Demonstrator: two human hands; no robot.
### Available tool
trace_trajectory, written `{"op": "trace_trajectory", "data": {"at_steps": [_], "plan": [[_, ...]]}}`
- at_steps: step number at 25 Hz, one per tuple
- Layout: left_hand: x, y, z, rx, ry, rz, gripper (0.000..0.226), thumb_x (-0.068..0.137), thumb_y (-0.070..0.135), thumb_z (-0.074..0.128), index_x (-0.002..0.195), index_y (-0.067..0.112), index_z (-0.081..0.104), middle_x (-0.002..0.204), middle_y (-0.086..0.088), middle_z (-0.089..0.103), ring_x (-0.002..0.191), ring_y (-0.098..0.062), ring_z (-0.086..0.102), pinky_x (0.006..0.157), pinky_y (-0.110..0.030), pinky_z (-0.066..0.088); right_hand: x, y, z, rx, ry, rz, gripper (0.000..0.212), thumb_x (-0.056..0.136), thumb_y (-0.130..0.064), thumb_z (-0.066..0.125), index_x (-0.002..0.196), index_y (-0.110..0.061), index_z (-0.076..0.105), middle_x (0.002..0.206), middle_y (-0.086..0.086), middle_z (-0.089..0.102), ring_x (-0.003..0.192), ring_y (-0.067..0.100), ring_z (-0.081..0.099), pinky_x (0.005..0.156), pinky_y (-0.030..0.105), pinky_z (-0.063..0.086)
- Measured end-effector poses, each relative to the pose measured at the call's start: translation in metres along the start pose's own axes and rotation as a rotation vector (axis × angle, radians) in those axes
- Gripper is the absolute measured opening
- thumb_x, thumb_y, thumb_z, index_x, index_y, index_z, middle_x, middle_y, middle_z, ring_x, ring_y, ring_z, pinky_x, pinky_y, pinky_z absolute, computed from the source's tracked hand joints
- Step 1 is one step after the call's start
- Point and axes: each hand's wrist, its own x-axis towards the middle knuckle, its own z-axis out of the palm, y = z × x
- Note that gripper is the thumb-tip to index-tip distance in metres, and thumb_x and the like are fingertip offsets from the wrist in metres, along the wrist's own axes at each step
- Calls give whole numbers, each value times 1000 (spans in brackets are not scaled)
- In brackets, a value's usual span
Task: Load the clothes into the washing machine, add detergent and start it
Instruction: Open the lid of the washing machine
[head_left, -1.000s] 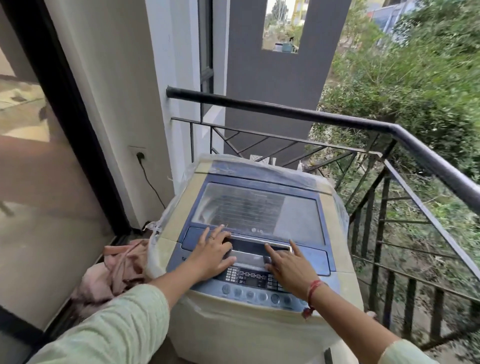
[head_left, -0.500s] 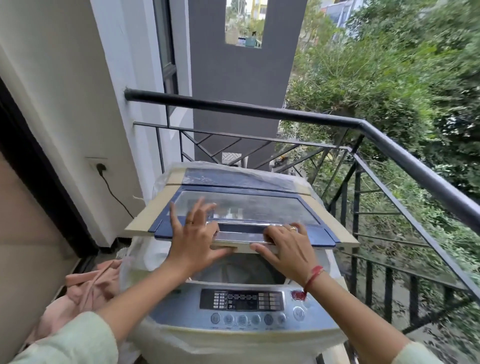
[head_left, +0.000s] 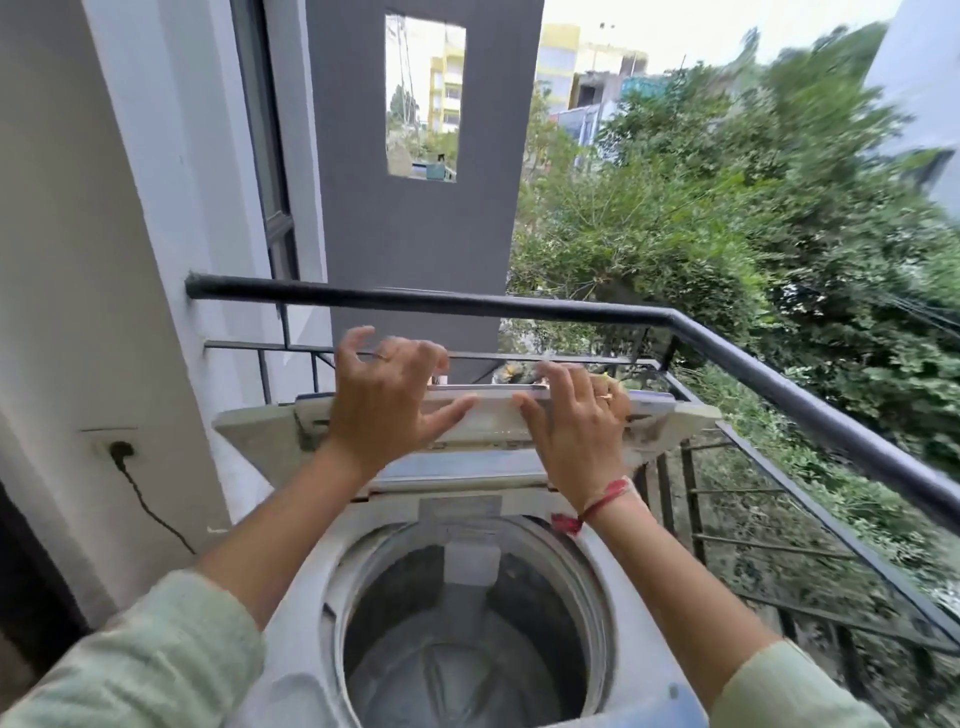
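Gripping the lid (head_left: 493, 423) of the washing machine (head_left: 519, 501) by its front edge with left hand (head_left: 387, 400) and right hand (head_left: 571, 426) side by side, thumbs under, fingers curled over. Hinged up, long axis left to right, hard off-white plastic. Directly below both wrists, round drum (head_left: 467, 634), smooth grey, mouth upward

We have swung the washing machine lid (head_left: 493, 415) up from flat to folded and raised high. Our left hand (head_left: 387, 400) and right hand (head_left: 576, 426) have risen with it, gripping its front edge, and the drum (head_left: 467, 623) now lies exposed below.
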Motion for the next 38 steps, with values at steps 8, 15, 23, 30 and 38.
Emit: {"op": "trace_trajectory", "data": {"at_steps": [8,15,23,30,38], "plan": [[64,-45,70,-61,-150,-484,54,96,57,16,88,23,58,87,5,64,107,-23,57,106,-67,1,72,12,58,-129,-362,-75,91,71,-85,25,145,-34,13,144,5,37,136,32,32,112,57,14],[63,-94,122,0,-459,-182,86,82,76,4,128,21,51,136,0,53,140,-24,28,105,-60,-18,119,14,114,-65,-446,57,87,73,-81,24,145,-34,18,148,4,29,141,27,18,115,54,8],[81,-107,142,-51,-660,-263,78,84,73,12,144,28,32,155,4,25,146,-18,0,111,-57,-12,131,13,133,-62,-569,169,85,83,-73,33,149,-33,-2,159,5,-4,146,28,-6,117,50,5],[64,-97,115,-91,-541,-247,69,93,57,31,148,16,19,156,-7,18,146,-24,5,114,-53,-9,121,9,108,-74,-586,173,83,84,-73,31,149,-34,-3,159,6,-2,146,30,-3,116,54,7],[27,-84,92,-5,-526,-224,84,92,57,37,149,17,-10,157,-6,-17,143,-23,-20,104,-41,-30,98,-2,86,-203,-541,133,81,88,-67,20,146,-27,-20,157,5,-19,145,28,-13,109,61,-9]]}}
